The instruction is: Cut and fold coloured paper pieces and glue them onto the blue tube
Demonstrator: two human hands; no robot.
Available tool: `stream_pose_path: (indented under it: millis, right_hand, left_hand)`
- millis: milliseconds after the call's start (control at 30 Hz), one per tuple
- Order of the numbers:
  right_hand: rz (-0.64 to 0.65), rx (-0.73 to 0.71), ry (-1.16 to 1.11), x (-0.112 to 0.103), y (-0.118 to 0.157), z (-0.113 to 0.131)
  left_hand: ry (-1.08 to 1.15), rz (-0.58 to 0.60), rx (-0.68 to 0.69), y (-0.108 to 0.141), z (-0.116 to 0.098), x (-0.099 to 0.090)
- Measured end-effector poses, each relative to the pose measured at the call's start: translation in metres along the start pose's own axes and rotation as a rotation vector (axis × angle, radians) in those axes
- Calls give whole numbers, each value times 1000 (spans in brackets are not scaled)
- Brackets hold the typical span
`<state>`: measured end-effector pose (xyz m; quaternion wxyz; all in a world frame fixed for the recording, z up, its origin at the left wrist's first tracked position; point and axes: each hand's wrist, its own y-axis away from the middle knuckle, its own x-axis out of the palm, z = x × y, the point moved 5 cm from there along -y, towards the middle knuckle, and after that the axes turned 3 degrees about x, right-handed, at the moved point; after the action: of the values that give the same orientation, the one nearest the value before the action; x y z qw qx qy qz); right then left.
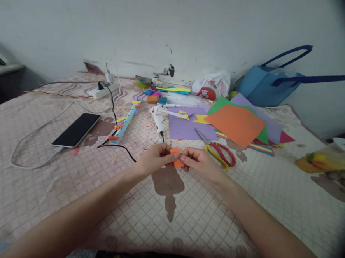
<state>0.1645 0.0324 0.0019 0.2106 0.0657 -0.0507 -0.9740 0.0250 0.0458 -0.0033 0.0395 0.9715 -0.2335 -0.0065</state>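
Both hands meet near the middle of the table around a small orange paper piece (177,159). My left hand (156,157) pinches its left side between thumb and fingers, and my right hand (198,162) grips its right edge. Just beyond my left hand lies a white glue gun (157,121) with a black cord. Scissors with red and yellow handles (218,151) rest beyond my right hand. A light blue strip (127,121) with orange and yellow pieces on it lies to the left of the glue gun.
A phone (77,130) on a cable and a power strip (104,90) are at the left. Coloured sheets (235,123) are piled at the right, over a purple sheet (187,130). Behind stands a blue bag (265,86); a plastic cup (328,158) is at the far right.
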Motion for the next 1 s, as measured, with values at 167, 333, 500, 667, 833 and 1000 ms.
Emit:
stream_pose_path:
  millis: [167,333,500,667,833,1000]
  right_hand:
    - [-30,13,-15,0,1,-1]
    - [-17,18,-50,1,0,-2]
    - [9,27,-64,2,0,-2]
    - [-27,27,4,3,2,3]
    - [-4,7,45,5,3,3]
    - [6,-12,40,6,3,1]
  left_hand:
    - [8,47,-68,3,-2,3]
    - [32,53,-102,3,-1,2]
    - [35,70,-73,-1,2,0]
    - [27,45,-26,0,-1,0]
    - [72,13,-11,1,-4,1]
    - [78,-8,-24,0,-2,0]
